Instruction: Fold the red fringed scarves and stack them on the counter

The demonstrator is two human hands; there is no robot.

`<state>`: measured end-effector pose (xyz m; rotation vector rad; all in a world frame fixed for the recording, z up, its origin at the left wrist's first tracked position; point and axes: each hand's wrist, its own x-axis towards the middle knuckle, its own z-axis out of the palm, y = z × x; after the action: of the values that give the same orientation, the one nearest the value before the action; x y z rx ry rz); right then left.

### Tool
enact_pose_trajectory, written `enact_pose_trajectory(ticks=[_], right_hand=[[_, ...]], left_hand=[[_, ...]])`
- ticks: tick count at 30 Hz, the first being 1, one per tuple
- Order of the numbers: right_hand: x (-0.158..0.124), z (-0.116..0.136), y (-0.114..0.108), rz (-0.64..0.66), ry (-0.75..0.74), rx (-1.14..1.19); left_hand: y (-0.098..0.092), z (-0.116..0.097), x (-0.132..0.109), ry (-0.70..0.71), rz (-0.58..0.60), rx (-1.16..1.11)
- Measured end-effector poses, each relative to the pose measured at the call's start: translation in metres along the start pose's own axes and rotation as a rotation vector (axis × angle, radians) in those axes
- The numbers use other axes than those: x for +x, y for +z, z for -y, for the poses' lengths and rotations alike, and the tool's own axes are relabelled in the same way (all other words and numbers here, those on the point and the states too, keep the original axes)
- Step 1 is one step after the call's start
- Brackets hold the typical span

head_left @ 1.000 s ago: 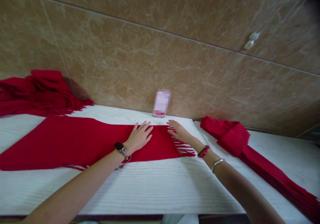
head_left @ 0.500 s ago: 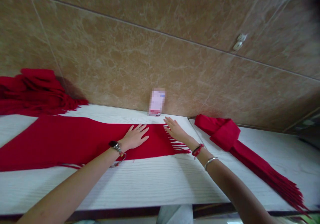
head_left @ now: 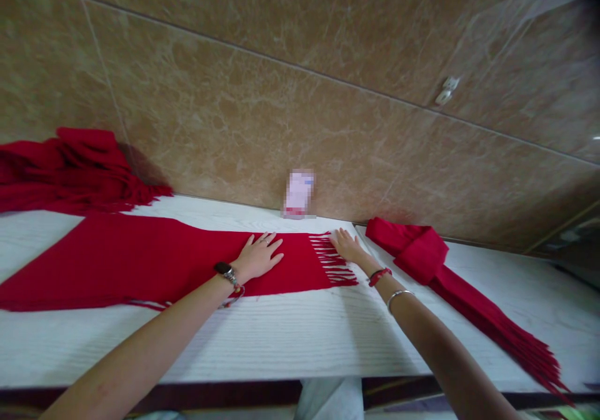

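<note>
A red fringed scarf (head_left: 154, 257) lies spread lengthwise on the white wood-grain table (head_left: 281, 339), its fringed end toward the right. My left hand (head_left: 257, 257) rests flat on the scarf, fingers spread, a little short of the fringe. At the outer tips of the fringe (head_left: 330, 260), my right hand (head_left: 349, 246) lies palm down with its fingers stretched out. Neither hand grips anything. What is under the right palm is hidden.
A second red scarf (head_left: 422, 251), knotted or folded over at one end, lies on the right. At the back left sits a heap of red scarves (head_left: 70, 170). A phone-like object, blurred out (head_left: 299, 194), leans on the brown marbled wall (head_left: 225, 107).
My right hand has slid rightward from the base of the fringe to its tips, and the strands now lie straighter. My left hand stays on the scarf. The view has shifted slightly.
</note>
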<state>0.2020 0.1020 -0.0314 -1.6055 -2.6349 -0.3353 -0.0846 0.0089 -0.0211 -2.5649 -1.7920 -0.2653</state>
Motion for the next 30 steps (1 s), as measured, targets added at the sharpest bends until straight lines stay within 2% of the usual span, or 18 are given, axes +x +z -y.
enact_pose_trajectory(ticks=[2, 4, 6, 8, 10, 13, 20, 24, 27, 30], right_hand=[[-0.002, 0.014, -0.009, -0.052, 0.008, 0.042], [-0.007, 0.041, -0.017, -0.129, -0.048, 0.159], [-0.014, 0.072, -0.023, -0.160, -0.223, 0.261], [-0.022, 0.097, -0.025, -0.136, -0.386, 0.298], [-0.028, 0.109, -0.023, -0.102, -0.446, 0.304], [-0.034, 0.095, -0.014, -0.084, -0.400, 0.278], [-0.051, 0.004, 0.019, -0.052, -0.178, 0.199], [-0.060, -0.037, 0.025, -0.015, 0.019, 0.208], [-0.060, -0.039, 0.015, -0.063, 0.094, 0.267], [-0.058, -0.002, -0.003, -0.156, -0.065, 0.341]], left_hand=[[-0.001, -0.001, -0.004, 0.016, -0.057, 0.023], [-0.001, -0.001, -0.008, 0.030, -0.092, 0.035], [0.000, -0.001, -0.011, 0.011, -0.051, 0.022], [0.001, -0.001, -0.013, -0.022, 0.034, -0.006], [0.002, -0.001, -0.014, -0.039, 0.090, -0.023], [0.002, -0.001, -0.016, -0.037, 0.072, -0.002], [0.004, 0.004, -0.021, 0.007, -0.014, 0.005], [0.002, 0.002, -0.023, -0.006, -0.048, 0.024], [-0.004, -0.002, -0.028, 0.008, -0.100, 0.055], [-0.009, -0.007, -0.036, 0.054, -0.124, 0.073]])
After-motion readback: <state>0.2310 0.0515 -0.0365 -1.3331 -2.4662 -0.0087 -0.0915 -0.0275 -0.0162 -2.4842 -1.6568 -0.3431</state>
